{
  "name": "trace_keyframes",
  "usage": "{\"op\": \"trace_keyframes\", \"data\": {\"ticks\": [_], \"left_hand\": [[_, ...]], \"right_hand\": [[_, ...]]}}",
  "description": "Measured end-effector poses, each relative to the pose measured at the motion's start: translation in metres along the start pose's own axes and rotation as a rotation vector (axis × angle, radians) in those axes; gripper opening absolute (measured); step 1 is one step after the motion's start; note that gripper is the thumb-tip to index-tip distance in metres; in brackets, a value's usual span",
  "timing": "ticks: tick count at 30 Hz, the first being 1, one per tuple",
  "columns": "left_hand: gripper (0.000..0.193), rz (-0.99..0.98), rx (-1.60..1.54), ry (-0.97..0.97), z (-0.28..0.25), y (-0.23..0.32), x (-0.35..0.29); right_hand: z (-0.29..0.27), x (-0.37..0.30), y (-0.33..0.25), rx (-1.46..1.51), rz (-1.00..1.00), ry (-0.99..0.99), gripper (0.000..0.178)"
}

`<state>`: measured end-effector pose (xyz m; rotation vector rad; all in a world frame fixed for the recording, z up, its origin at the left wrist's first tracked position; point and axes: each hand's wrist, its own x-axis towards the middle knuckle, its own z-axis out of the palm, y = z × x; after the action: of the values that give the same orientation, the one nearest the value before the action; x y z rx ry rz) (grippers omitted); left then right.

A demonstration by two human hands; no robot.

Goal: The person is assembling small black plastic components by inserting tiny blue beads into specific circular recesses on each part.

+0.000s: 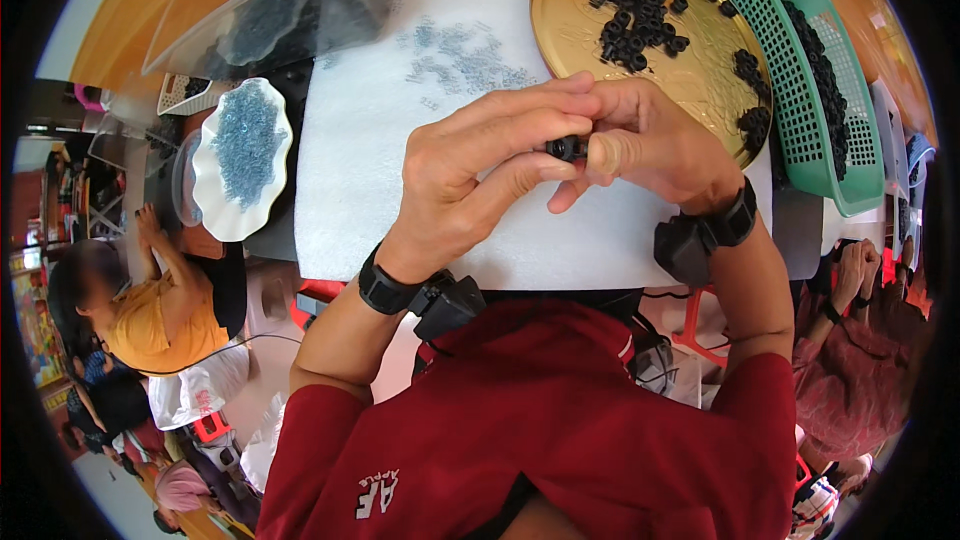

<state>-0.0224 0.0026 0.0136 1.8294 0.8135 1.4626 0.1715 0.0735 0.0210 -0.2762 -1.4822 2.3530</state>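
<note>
I had both hands brought together over the white foam mat (400, 170), and between them sat a small black ring part (566, 148) — my left hand (480, 175) pinched it with thumb and forefinger, my right hand (650, 145) closed on its other end. By my reading, I was in the middle of fitting one piece, pressing or seating something into it; what exactly went in was too small to tell. More black rings lay heaped on the gold tray (575, 25) beyond my knuckles, tiny clear rings (465, 55) scattered on the mat. The next move, I judged, called for steady squeezing pressure — and keeping the part square between my fingertips.
</note>
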Motion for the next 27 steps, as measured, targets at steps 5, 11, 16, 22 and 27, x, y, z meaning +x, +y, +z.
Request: {"op": "trace_keyframes", "data": {"ticks": [5, 11, 16, 22, 27], "left_hand": [[0.023, 0.021, 0.005, 0.012, -0.001, 0.0, -0.002], [0.028, -0.071, -0.079, 0.101, 0.006, -0.002, -0.001], [0.026, 0.005, -0.033, 0.148, 0.006, -0.007, -0.002], [0.027, 0.071, 0.109, 0.13, -0.001, -0.011, -0.003], [0.027, 0.067, 0.189, 0.143, -0.001, -0.009, -0.004]], "right_hand": [[0.012, 0.001, 0.0, 0.016, -0.006, 0.1, 0.033], [0.01, 0.004, -0.003, 0.05, 0.038, 0.141, 0.032], [0.014, 0.006, -0.003, 0.056, 0.033, 0.159, 0.032], [0.005, 0.004, -0.005, -0.011, 0.029, 0.256, 0.025], [0.006, 0.002, -0.007, -0.105, -0.017, 0.354, 0.019]]}}
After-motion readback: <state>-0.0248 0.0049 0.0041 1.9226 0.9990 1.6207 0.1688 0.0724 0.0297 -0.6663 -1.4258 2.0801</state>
